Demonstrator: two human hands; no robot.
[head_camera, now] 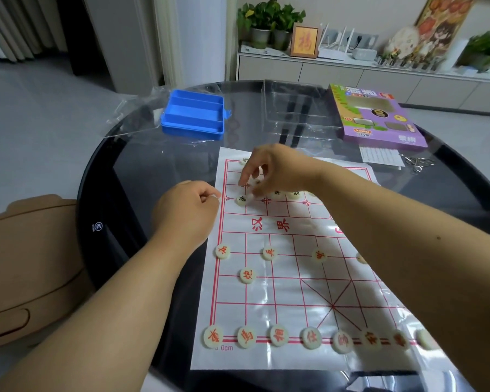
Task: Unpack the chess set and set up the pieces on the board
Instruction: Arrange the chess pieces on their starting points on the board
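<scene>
Beyond the round dark glass table (130,176): white low sideboard (351,73) carrying potted green plants (269,22), a wood-framed red-character picture (304,42), a white antenna router (334,48). Tan wooden chair (26,264) left of table.

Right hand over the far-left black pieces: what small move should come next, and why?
Probably lower the right hand a little and set its pinched piece on the line crossing beside the black-lettered piece, then let go. The fingertips hover just above the board there, the near red side looks mostly placed, and the far side still has gaps. The left hand seems to pinch another piece.
</scene>
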